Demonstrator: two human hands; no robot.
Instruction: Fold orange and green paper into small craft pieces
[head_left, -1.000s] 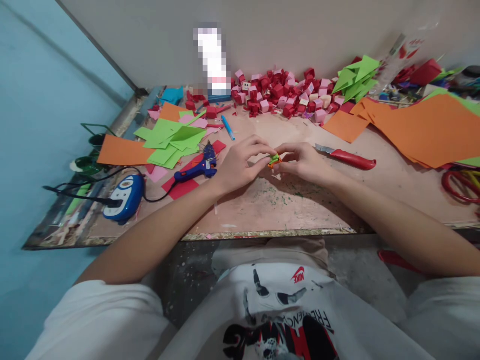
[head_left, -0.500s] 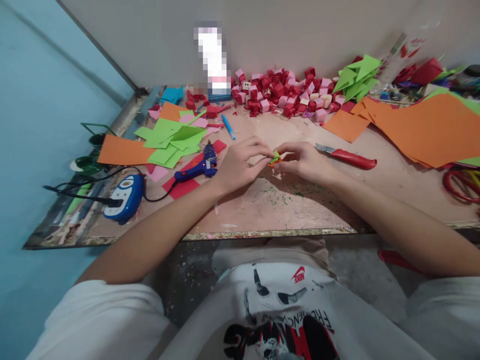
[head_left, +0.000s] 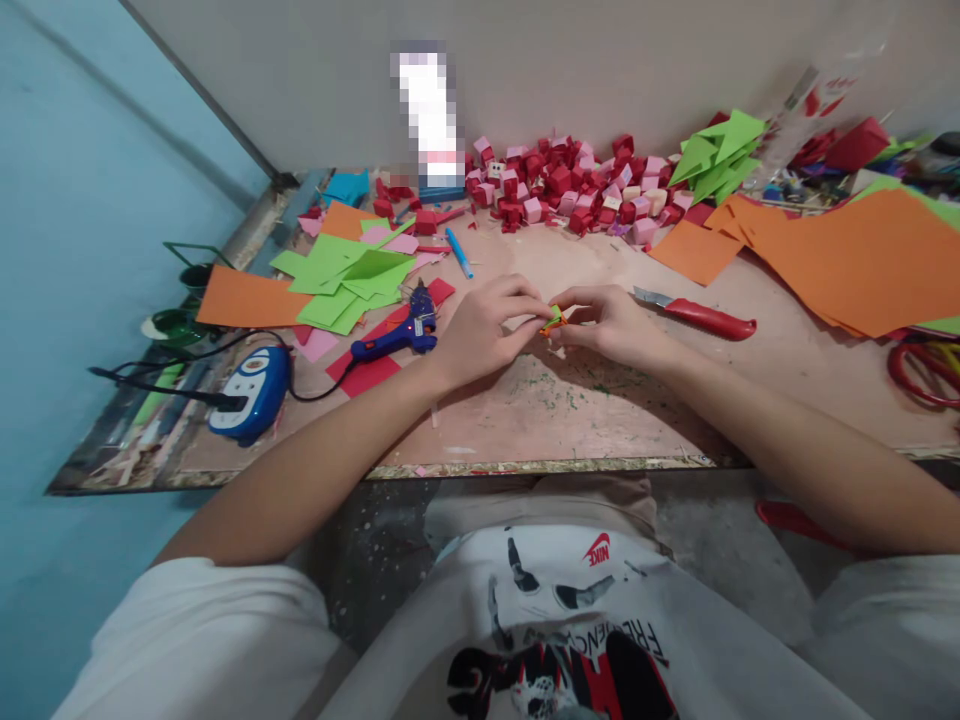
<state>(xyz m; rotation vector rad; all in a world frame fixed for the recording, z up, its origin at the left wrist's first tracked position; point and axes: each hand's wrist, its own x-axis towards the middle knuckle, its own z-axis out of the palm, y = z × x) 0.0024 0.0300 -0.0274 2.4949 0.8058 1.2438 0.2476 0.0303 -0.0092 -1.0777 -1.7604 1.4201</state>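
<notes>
Hands (head_left: 493, 328) pinch the green-orange piece (head_left: 553, 320) between fingertips

Open over the near middle of the tabletop (head_left: 525, 435), between the forearms (head_left: 330, 450). Blocked left by glue gun (head_left: 397, 335), right by red-handled knife (head_left: 709, 317), far by piled paper cubes (head_left: 566, 185).

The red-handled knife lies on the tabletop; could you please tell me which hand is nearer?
The right hand is nearer, just left of the red-handled knife. The left hand is farther left, beyond the small green-and-orange piece.
</notes>
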